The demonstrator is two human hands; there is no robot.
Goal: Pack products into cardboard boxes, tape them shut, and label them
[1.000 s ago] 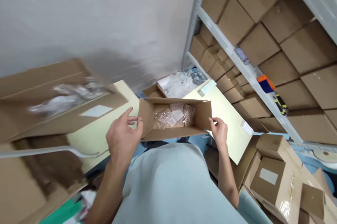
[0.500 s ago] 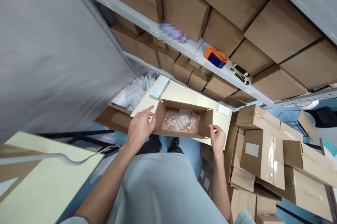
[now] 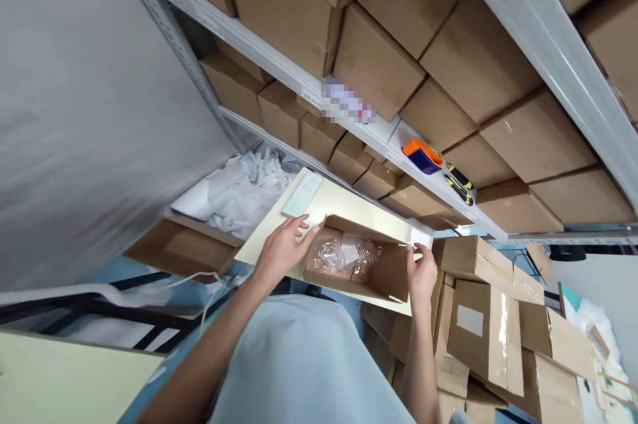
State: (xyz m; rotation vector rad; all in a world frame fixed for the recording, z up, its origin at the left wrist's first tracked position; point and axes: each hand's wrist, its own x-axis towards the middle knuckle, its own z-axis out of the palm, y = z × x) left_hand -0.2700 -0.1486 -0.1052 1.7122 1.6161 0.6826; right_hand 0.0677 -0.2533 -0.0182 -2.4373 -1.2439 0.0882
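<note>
An open cardboard box [image 3: 383,268] stands on the pale yellow table in front of me. Inside it lie clear plastic-wrapped contents [image 3: 366,261] with a white label [image 3: 349,254]; what the wrap holds is hard to make out. My left hand [image 3: 284,246] is at the box's left end, thumb by the wall's upper edge and fingers apart. At the opposite end, my right hand [image 3: 421,274] pinches the upper edge of the right wall between thumb and fingers. A flat mint-green box [image 3: 303,195] lies on the table beyond my left hand.
Shelves above the table [image 3: 259,248] are packed with cardboard boxes [image 3: 373,58]. A tape dispenser [image 3: 423,155] and two utility knives [image 3: 459,185] rest on the shelf edge. Stacked cartons [image 3: 483,324] stand at right. Crumpled white material [image 3: 249,188] and an open carton [image 3: 179,248] are at left.
The view has shifted, and the box now appears lower and tipped toward me, its right wall more visible. Both hands stay at its ends, the left thumb now nearer the wall.
</note>
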